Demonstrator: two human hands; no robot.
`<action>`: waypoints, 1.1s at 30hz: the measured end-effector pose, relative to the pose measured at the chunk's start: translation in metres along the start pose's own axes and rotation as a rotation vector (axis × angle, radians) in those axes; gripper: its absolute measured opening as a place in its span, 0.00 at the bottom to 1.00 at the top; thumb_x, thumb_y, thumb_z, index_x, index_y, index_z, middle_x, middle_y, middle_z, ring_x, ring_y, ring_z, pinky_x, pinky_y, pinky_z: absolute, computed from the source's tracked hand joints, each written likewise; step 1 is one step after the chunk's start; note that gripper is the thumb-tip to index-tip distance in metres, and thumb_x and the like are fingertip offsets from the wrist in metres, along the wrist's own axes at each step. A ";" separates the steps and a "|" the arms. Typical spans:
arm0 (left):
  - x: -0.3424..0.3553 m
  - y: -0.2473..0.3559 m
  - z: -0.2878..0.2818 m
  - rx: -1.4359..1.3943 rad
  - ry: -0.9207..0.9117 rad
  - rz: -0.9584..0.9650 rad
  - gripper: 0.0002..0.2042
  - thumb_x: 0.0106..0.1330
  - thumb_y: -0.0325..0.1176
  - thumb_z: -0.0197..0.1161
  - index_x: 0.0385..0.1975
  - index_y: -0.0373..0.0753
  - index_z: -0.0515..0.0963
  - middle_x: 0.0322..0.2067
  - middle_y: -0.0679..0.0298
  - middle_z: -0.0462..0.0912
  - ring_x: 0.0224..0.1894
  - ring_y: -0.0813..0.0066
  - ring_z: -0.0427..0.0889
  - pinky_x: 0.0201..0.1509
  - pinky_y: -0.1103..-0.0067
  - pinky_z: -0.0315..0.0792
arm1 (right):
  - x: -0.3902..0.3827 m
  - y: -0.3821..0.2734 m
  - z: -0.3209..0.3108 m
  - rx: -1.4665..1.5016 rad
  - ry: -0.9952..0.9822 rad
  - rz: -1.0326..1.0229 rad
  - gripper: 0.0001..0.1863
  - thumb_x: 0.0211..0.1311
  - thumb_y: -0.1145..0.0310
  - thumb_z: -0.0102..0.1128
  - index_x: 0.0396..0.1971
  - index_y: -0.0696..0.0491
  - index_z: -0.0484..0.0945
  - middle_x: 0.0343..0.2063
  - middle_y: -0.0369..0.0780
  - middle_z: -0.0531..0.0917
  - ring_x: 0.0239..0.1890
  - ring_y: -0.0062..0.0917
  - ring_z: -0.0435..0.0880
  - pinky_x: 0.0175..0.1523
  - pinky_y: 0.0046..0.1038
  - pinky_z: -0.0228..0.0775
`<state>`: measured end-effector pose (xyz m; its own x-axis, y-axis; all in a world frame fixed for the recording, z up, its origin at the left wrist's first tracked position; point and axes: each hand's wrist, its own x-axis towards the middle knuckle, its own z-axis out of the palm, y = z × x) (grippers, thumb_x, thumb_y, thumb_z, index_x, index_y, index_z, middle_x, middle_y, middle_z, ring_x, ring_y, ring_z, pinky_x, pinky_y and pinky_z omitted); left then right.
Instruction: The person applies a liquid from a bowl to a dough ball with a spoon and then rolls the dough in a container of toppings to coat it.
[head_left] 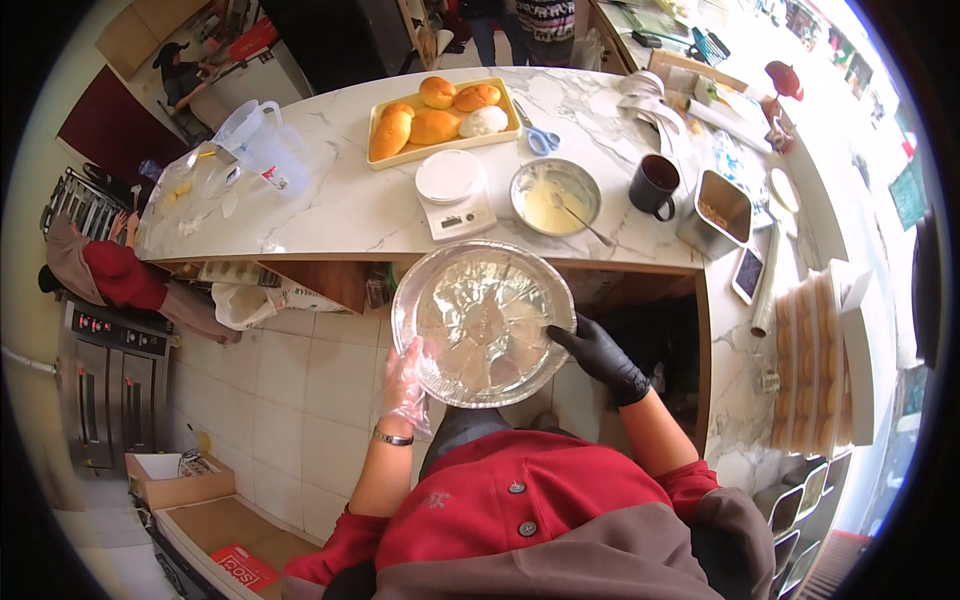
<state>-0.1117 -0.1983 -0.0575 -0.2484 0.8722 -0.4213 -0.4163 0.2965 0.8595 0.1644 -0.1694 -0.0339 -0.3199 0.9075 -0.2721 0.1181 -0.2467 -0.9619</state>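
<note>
Between my hands is a round foil pan, shiny inside, held in front of me just off the counter's near edge. My left hand, in a clear plastic glove, grips its left rim. On the right side, my right hand in a black glove pinches the rim with the thumb over the inside. Beyond the pan stand a white kitchen scale and a metal bowl of pale cream with a spoon in it. The fingers under the pan are hidden.
A tray of several buns lies farther back, beside blue-handled scissors. To the right are a dark mug, a metal container and a phone. A plastic jug stands left. Another person works at far left.
</note>
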 end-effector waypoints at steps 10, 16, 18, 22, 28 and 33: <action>0.136 0.092 -0.072 -0.398 0.391 0.159 0.23 0.60 0.44 0.52 0.52 0.38 0.63 0.45 0.61 0.71 0.48 0.68 0.70 0.56 0.68 0.62 | 0.225 -0.031 0.068 -0.745 0.457 -0.323 0.41 0.48 0.49 0.61 0.58 0.57 0.56 0.57 0.55 0.59 0.60 0.48 0.55 0.62 0.39 0.50; 0.209 0.129 -0.115 -0.507 0.220 0.186 0.29 0.58 0.48 0.53 0.55 0.37 0.60 0.51 0.60 0.67 0.55 0.62 0.64 0.59 0.64 0.58 | 0.298 -0.039 0.063 -0.776 0.580 -0.213 0.46 0.36 0.48 0.69 0.56 0.52 0.59 0.52 0.51 0.64 0.55 0.44 0.62 0.58 0.42 0.53; 0.223 0.127 -0.132 -0.576 0.080 0.075 0.27 0.58 0.48 0.54 0.53 0.37 0.63 0.49 0.60 0.69 0.54 0.62 0.66 0.58 0.64 0.59 | 0.310 -0.037 0.073 -0.821 0.564 -0.170 0.46 0.34 0.48 0.69 0.55 0.51 0.60 0.51 0.50 0.65 0.54 0.44 0.63 0.57 0.42 0.55; 0.244 0.128 -0.130 -0.505 0.111 0.030 0.26 0.59 0.48 0.53 0.52 0.36 0.64 0.48 0.58 0.69 0.53 0.61 0.66 0.56 0.64 0.61 | 0.337 -0.056 0.098 -0.830 0.475 -0.094 0.44 0.36 0.46 0.67 0.55 0.49 0.60 0.52 0.50 0.64 0.53 0.46 0.62 0.57 0.44 0.55; 0.252 0.147 -0.129 -0.526 0.064 -0.018 0.25 0.60 0.48 0.51 0.50 0.33 0.64 0.49 0.55 0.69 0.52 0.58 0.67 0.55 0.63 0.62 | 0.383 -0.053 0.102 -0.857 0.517 -0.173 0.39 0.46 0.48 0.62 0.55 0.52 0.59 0.52 0.56 0.62 0.53 0.50 0.62 0.56 0.44 0.57; 0.262 0.145 -0.136 -0.524 0.079 -0.034 0.24 0.62 0.46 0.50 0.50 0.33 0.64 0.48 0.56 0.70 0.51 0.61 0.69 0.54 0.66 0.64 | 0.401 -0.057 0.097 -0.803 0.530 -0.158 0.41 0.49 0.51 0.60 0.57 0.61 0.55 0.53 0.62 0.58 0.53 0.54 0.62 0.57 0.42 0.57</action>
<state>-0.3565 0.0204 -0.0823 -0.2841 0.8275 -0.4842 -0.8013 0.0723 0.5938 -0.0618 0.1750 -0.0913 0.0536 0.9940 0.0955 0.7786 0.0183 -0.6273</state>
